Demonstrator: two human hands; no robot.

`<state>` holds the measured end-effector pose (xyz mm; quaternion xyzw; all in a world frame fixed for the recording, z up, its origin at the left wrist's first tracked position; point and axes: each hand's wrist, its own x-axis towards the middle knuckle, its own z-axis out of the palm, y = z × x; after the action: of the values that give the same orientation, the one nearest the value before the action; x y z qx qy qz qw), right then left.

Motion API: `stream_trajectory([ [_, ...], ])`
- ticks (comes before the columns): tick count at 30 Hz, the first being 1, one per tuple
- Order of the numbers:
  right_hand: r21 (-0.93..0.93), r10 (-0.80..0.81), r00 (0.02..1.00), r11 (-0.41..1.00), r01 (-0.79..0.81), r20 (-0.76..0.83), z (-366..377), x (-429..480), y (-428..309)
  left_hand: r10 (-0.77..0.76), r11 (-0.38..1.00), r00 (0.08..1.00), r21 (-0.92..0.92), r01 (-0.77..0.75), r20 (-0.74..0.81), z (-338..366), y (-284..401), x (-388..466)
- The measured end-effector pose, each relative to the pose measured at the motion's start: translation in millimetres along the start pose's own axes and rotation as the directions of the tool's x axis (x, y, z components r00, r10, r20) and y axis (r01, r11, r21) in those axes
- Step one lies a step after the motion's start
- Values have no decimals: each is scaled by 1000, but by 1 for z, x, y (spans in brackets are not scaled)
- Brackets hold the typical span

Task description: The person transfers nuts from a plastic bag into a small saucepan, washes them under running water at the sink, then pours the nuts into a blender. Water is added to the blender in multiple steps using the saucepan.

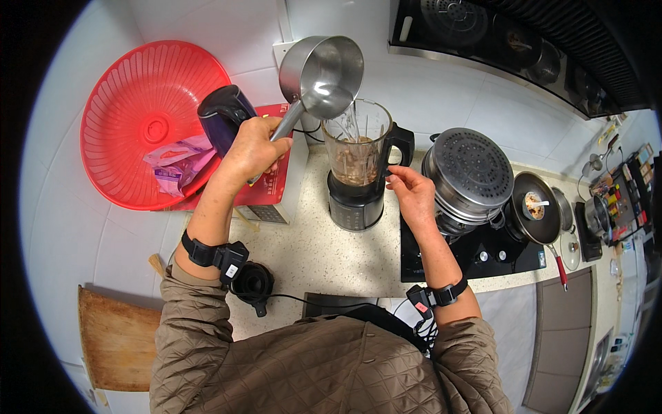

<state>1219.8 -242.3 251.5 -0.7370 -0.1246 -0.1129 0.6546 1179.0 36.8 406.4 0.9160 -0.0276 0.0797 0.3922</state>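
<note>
My left hand [254,150] grips the handle of a stainless-steel saucepan [331,77]. The pan is tilted above a clear blender jar [333,155], and a stream of water [353,123] runs from its rim into the jar. Brownish chunks sit in liquid inside. The jar stands upright on its black blender base [356,209], with a black handle [406,138] on the right side. By the lower end of that handle is my right hand [414,194], fingers bent and holding nothing; whether the fingertips touch the jar cannot be told.
Left, a red plastic basket [119,129] holds a pink plastic bag [181,165] beside a dark electric kettle [220,116]. A black blender lid [253,282] lies on the counter [289,259]. Right, a steamer pot [470,165] and frying pan [538,227] occupy the cooktop [465,264].
</note>
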Motion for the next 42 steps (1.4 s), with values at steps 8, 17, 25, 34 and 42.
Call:
stream_trajectory([
  [8, 10, 16, 1000, 1000, -15, -9, -1, -4, 4, 134, 978, 987, 172, -116, -94, 6, -7, 2],
  [17, 0, 48, 999, 999, -48, -2, -1, -7, 8, 145, 951, 987, 285, -121, -64, 12, -3, -3],
  [25, -37, 149, 988, 988, -148, 35, 8, -20, 27, 162, 936, 985, 327, -132, -64, 19, -8, -8],
  [34, -1, 187, 977, 982, -188, 101, 21, -38, 37, 252, 900, 964, 386, -203, -81, 27, -8, -5],
  [42, -133, 195, 972, 975, -178, 130, 9, -50, 29, 315, 876, 946, 406, -260, -72, 34, -16, 2],
])
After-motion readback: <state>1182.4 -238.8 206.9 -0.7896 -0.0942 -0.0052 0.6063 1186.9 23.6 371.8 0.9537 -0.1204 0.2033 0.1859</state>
